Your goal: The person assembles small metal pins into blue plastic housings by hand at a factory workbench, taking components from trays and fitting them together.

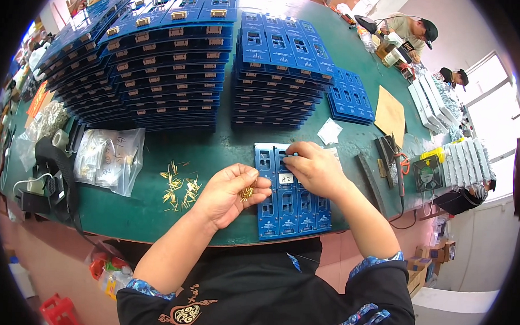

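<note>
A blue circuit board panel (288,212) lies flat near the table's front edge, with several rectangular cutouts and a small white label. My left hand (231,193), palm up and fingers curled, cups a bunch of small brass pins (247,193) beside the panel's left edge. Over the panel's upper middle, my right hand (311,169) has its fingertips pinched together at the board's surface. Whatever sits between those fingertips is too small or hidden to make out. More loose brass pins (176,188) are scattered on the table to the left of my left hand.
Tall stacks of blue panels (171,73) rise at the back left, another stack (280,71) behind the panel. A clear plastic bag (108,157) lies left. A soldering iron (401,182), a small fan (427,174) and white units stand right. Other people (410,33) work at the far right.
</note>
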Action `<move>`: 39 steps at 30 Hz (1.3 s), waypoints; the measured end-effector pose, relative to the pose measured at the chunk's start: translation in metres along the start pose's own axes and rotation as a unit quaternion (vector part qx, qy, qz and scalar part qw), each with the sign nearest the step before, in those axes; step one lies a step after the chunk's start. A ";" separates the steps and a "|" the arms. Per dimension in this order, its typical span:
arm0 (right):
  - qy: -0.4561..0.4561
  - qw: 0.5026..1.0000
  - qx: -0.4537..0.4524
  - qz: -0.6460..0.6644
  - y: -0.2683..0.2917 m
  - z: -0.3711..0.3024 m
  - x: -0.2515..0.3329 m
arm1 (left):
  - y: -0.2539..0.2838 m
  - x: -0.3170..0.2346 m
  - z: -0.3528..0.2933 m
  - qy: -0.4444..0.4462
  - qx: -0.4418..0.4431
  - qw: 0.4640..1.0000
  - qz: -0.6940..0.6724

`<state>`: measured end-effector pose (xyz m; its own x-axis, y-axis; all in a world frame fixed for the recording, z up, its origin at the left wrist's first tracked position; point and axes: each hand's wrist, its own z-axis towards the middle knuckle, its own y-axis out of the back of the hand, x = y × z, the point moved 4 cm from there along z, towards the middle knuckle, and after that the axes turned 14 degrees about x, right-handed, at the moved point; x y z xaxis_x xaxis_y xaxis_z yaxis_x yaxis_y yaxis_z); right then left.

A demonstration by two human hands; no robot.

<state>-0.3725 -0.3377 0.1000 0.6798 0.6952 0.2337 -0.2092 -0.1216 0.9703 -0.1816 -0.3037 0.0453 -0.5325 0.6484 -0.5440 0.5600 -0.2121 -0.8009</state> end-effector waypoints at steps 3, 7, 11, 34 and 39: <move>-0.008 1.000 0.011 -0.023 0.002 -0.001 0.005 | 0.003 0.002 0.001 -0.009 0.012 1.000 -0.015; -0.012 1.000 -0.021 0.000 0.008 0.000 0.011 | 0.006 0.004 0.003 -0.016 0.037 0.999 -0.028; 0.013 0.986 -0.057 0.157 0.017 0.009 0.025 | 0.010 0.007 0.004 -0.013 0.053 0.998 -0.032; 0.013 0.965 -0.017 0.261 -0.004 0.020 0.035 | 0.004 0.009 0.003 0.005 0.061 0.997 -0.036; -0.020 0.946 -0.044 0.320 -0.010 0.014 0.030 | 0.002 0.009 0.002 0.006 0.052 0.998 -0.037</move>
<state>-0.3403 -0.3262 0.0986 0.4198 0.4719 0.7753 -0.6427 -0.4486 0.6211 -0.1864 -0.2995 0.0379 -0.5618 0.6742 -0.4793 0.4496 -0.2376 -0.8611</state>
